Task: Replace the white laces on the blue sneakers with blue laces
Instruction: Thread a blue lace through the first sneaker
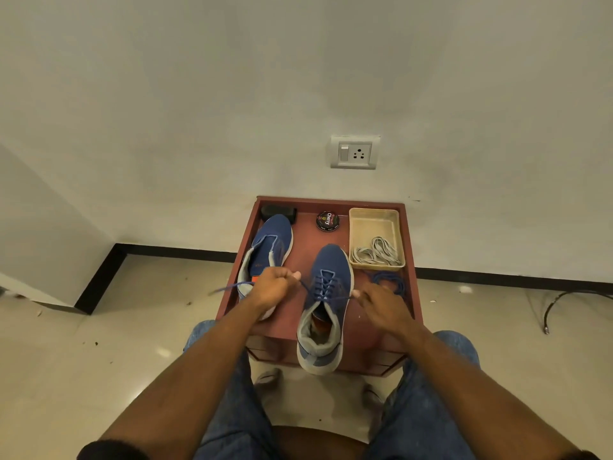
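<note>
Two blue sneakers stand on the red-brown table [411,293], toes toward the wall. The right sneaker [326,307] sits at the centre of the table with its heel over the near edge; its long axis runs straight away from the person, so the eyelet rows lie between the hands. A blue lace [323,285] is already crossed through its eyelets up to the top pair. The left hand [273,287] is closed in a fist around one free end of this lace, which trails out to the left. The right hand [378,303] pinches the other end at the fingertips, just beside the sneaker's right side, with the remaining fingers loosely spread. Both ends leave the top eyelets sideways, at right angles to the sneaker's axis, and both hands are about equally near the sneaker's collar. Judged from this, the coming move is to draw the ends even and tie them over the tongue, which lies between the hands and slightly nearer the body. The left sneaker [265,257] lies beyond and partly under the left hand and shows no lace. A second blue lace [389,282] is coiled on the table beyond the right hand. The white laces [376,252] lie in the beige tray [356,227] at the far right corner.
</note>
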